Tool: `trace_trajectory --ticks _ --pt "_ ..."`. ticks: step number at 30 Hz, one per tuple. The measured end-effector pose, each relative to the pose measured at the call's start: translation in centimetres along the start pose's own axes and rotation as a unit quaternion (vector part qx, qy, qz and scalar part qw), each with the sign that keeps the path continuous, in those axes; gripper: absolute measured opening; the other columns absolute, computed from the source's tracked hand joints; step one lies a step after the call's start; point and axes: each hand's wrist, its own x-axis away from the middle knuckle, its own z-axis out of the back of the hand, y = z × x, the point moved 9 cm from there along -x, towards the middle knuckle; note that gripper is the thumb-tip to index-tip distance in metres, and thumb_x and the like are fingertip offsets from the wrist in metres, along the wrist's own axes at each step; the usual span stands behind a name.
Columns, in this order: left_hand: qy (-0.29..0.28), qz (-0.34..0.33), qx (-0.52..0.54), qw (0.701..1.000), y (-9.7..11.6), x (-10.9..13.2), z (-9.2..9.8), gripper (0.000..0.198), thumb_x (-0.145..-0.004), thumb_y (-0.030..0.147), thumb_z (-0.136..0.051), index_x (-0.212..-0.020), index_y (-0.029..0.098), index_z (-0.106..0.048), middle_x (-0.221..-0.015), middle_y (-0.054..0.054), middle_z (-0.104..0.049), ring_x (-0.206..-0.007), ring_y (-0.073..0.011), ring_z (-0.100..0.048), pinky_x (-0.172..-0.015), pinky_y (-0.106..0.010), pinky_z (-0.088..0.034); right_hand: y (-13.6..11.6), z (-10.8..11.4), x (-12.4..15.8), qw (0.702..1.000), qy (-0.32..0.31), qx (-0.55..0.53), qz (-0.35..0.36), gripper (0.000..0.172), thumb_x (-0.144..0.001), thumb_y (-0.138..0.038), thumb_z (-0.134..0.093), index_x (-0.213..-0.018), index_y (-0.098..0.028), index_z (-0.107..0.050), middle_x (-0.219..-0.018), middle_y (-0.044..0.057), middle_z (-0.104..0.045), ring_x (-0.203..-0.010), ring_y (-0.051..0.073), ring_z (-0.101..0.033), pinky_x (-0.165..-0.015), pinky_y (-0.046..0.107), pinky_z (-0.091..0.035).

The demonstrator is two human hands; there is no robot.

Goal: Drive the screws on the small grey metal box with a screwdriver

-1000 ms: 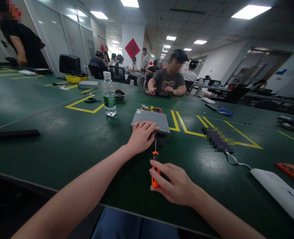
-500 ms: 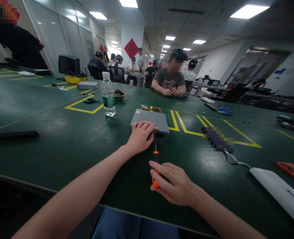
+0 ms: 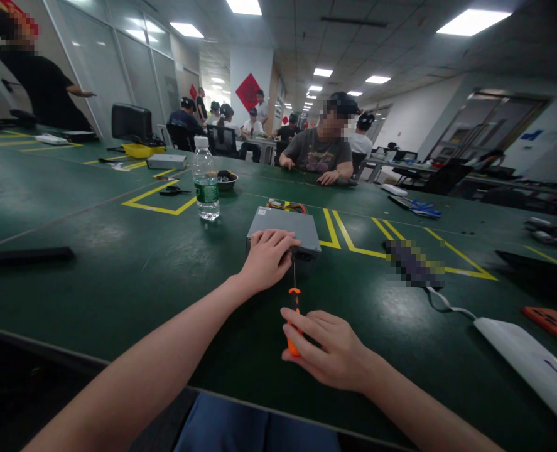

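Water bottle stands left of ctr on green surface, apart from the work. Left hand lies flat, fingers spread, pressing near corner of grey metal box, which sits flat at ctr. Orange screwdriver has tip at box's near face; right hand pinches its handle. Prob. early-mid stage: cover on, screw itself too small to see.

A water bottle stands on the green table. Just right of it sits a dark bowl, and just left of it lies a black hand tool. Beyond it to the right sits a person, and far to its right lies a white device.
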Motion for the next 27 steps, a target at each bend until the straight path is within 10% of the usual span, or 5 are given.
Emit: trace_trajectory --ticks 9,27 --pt "0.005 -0.006 -0.004 1.000 0.12 0.05 0.17 0.027 -0.084 0.018 -0.045 -0.107 0.024 -0.057 -0.123 -0.002 -0.057 -0.114 -0.0208 -0.045 -0.092 -0.039 -0.028 0.33 -0.23 0.20 0.999 -0.019 -0.022 -0.020 0.030 -0.090 -0.025 -0.043 -0.115 -0.009 -0.047 -0.109 0.020 -0.061 -0.098 0.021 -0.062 -0.074 0.031 -0.055" --pt "0.004 -0.002 0.000 1.000 0.06 0.05 0.10 0.027 -0.084 0.018 -0.045 -0.107 0.024 -0.057 -0.122 -0.002 -0.057 -0.114 -0.0212 -0.045 -0.092 -0.039 -0.029 0.18 0.53 0.20 1.000 0.005 -0.003 -0.010 0.027 -0.088 -0.023 -0.047 -0.112 -0.010 -0.052 -0.105 0.019 -0.062 -0.096 0.020 -0.062 -0.074 0.032 -0.053"
